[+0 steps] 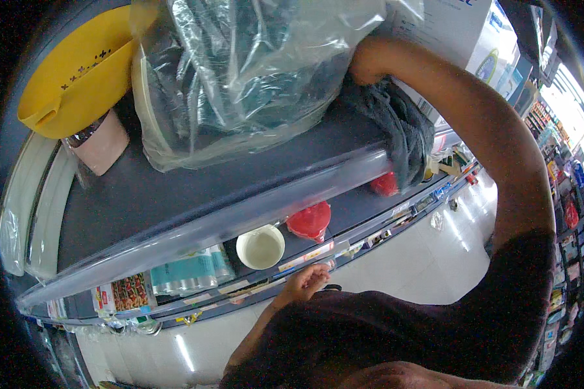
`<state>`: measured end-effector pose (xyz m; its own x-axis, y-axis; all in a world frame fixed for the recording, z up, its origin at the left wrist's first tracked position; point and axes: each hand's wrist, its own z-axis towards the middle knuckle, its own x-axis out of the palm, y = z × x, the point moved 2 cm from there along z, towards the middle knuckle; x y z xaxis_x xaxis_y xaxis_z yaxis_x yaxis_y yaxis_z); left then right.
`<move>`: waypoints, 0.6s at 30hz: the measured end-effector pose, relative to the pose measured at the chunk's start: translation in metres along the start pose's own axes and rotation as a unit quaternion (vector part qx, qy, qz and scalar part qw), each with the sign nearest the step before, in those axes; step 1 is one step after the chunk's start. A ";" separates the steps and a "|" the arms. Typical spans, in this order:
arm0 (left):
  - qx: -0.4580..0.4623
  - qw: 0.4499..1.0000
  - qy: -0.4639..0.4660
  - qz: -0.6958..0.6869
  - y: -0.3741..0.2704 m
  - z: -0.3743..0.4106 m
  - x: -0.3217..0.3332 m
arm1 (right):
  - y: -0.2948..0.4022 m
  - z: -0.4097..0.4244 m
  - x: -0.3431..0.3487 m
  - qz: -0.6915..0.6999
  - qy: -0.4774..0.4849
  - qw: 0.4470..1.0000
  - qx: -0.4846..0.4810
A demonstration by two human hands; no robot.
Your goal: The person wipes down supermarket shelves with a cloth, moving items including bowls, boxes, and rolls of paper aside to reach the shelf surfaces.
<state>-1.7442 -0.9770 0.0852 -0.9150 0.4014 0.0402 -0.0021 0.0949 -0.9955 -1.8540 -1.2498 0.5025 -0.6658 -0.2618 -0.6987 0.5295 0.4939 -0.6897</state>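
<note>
My right hand [368,62] is at the right side of a large item wrapped in clear plastic [243,87] on the upper shelf. A dark grey cloth [406,131] hangs from this hand over the shelf's front edge; most of the fingers are hidden. Lower down, my left hand [307,282] has its fingers curled near the front rail of the lower shelf, with nothing visible in it. Closest to that hand stand a white round container [260,247] and a red plastic-looking item [310,220].
A yellow plastic basin [78,73] and a pink item [102,146] sit at the upper shelf's left. A white printed box [447,34] stands beyond my right arm. Teal-and-silver packs [185,274] lie on the lower shelf. Stocked shelves [567,243] line the far right.
</note>
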 end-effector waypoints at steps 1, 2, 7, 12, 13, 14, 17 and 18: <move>0.002 1.000 -0.008 -0.007 -0.006 -0.004 -0.002 | -0.007 0.012 0.001 0.001 -0.007 1.000 0.028; 0.005 1.000 -0.016 -0.015 -0.012 -0.007 -0.004 | -0.014 0.023 0.002 0.004 -0.012 0.998 0.054; 0.024 0.998 -0.050 -0.041 0.015 -0.018 -0.014 | -0.039 0.065 0.006 0.028 -0.025 0.989 0.140; 0.008 0.996 -0.061 -0.069 0.016 -0.021 -0.010 | -0.042 0.078 0.020 0.032 0.002 0.985 0.168; 0.004 0.995 -0.073 -0.072 0.017 -0.024 -0.013 | -0.036 0.085 0.018 0.029 0.000 0.987 0.156; 0.001 0.994 -0.082 -0.076 0.018 -0.026 -0.015 | -0.029 0.092 0.017 0.028 0.001 0.989 0.146; 0.000 0.995 -0.059 -0.083 0.015 -0.016 -0.002 | -0.031 0.074 0.028 0.006 0.038 0.988 0.147; -0.003 0.995 -0.065 -0.080 0.014 -0.017 -0.002 | -0.025 0.076 0.029 0.009 0.043 0.989 0.141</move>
<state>-1.7355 -0.9613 0.0729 -0.9476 0.2600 0.1859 -0.1492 0.1543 -0.9767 -1.8464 -1.3327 0.4847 -0.6913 -0.1768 -0.7006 0.6592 0.2428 -0.7117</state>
